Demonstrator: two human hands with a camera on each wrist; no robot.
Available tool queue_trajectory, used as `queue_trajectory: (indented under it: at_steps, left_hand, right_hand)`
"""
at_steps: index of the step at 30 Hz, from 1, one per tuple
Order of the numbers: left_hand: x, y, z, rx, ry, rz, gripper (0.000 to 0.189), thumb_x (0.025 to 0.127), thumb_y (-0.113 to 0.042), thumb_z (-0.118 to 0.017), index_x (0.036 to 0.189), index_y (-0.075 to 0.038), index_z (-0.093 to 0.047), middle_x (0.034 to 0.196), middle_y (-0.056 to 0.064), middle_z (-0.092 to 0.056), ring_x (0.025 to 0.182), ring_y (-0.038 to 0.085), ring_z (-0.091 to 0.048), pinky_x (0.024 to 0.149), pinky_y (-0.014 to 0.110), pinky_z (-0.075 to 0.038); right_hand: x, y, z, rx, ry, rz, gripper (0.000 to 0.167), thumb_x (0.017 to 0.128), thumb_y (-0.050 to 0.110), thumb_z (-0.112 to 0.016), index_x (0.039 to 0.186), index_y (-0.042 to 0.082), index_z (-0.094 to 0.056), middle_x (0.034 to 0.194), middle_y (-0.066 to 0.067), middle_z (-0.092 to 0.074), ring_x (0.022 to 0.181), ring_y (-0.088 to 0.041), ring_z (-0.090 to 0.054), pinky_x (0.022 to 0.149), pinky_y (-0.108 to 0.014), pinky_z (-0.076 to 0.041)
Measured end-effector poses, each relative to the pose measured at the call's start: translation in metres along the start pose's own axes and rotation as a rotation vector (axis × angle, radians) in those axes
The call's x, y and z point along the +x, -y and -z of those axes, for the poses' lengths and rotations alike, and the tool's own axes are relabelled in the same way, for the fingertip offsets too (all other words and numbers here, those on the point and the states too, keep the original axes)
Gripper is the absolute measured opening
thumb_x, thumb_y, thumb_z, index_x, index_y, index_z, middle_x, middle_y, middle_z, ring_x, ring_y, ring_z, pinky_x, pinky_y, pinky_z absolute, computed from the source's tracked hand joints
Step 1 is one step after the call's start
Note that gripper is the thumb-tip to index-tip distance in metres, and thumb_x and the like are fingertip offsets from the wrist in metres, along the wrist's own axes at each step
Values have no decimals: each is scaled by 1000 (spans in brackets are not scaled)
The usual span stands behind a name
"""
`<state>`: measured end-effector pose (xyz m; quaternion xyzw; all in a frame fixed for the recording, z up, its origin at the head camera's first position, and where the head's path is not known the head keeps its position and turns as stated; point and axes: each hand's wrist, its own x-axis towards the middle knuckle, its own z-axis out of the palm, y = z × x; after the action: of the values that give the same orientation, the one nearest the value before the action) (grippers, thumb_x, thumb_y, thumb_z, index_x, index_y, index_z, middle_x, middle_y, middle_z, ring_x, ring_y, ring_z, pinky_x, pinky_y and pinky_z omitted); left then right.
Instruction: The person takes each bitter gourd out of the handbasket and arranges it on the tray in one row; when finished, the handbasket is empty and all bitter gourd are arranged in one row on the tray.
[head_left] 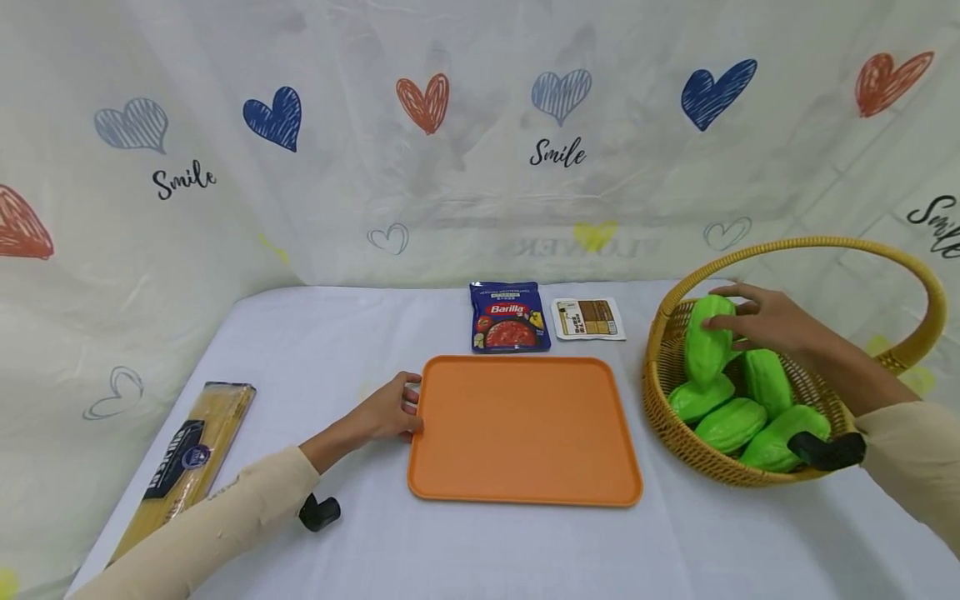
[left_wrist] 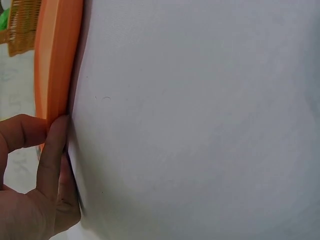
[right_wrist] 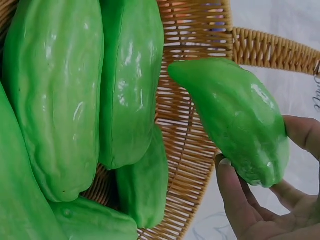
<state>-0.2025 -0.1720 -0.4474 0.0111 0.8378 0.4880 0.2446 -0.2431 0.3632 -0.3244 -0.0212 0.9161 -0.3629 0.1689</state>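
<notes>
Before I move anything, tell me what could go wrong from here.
The green vegetable in the right hand looks glossy and is held by the fingers near one end, so it might slip. The basket has a tall handle arching near that hand, so lifting could bump it. The left hand grips the edge of the tray; a tug there might shift it.

From the head, looks forward and down across the tabletop (head_left: 510,550); from the left wrist, close along the tray edge (left_wrist: 59,60); from the right, close into the basket (right_wrist: 183,132), shared by all three.
</notes>
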Motion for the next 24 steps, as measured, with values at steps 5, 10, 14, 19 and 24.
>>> queue_trajectory:
  at_steps: [5, 10, 14, 19, 24]
  left_hand:
    - [0, -2, 0, 2, -7, 7, 80, 79, 5, -71, 149, -3, -33, 125, 16, -50, 103, 25, -57, 69, 33, -64]
    - [1, 1, 0, 2, -6, 7, 79, 79, 5, -71, 148, -2, -33, 124, 17, -50, 102, 24, -57, 69, 33, -63]
    - [0, 2, 0, 11, -12, -2, 79, 78, 5, -70, 148, -1, -34, 123, 17, -51, 102, 24, -57, 68, 33, -63]
    - [-3, 3, 1, 2, -17, -13, 81, 76, 7, -70, 147, -1, -34, 120, 15, -50, 100, 24, -56, 68, 32, -63]
    - [-1, 2, -1, -3, -8, -27, 81, 76, 7, -70, 148, 0, -33, 121, 17, -50, 100, 24, -56, 67, 33, -63]
  right_hand:
    - [-6, 3, -1, -1, 15, 24, 83, 102, 40, -56, 161, 4, -9, 152, -49, -10, 117, -49, -59, 88, -45, -61]
    - [-12, 4, -4, 11, 33, 55, 81, 103, 41, -54, 161, 6, -10, 155, -46, -8, 133, -57, -41, 91, -50, -59]
    - [-16, 4, -7, 20, 45, 91, 76, 103, 39, -54, 161, 7, -15, 157, -42, -9, 141, -60, -21, 89, -47, -60]
    - [-23, 5, -12, 6, 54, 140, 71, 103, 35, -55, 159, 8, -22, 157, -41, -12, 141, -60, -22, 88, -46, -60]
    - [-35, 7, -13, -48, 55, 188, 66, 102, 35, -56, 159, 16, -27, 160, -30, -20, 139, -56, -27, 82, -39, -61]
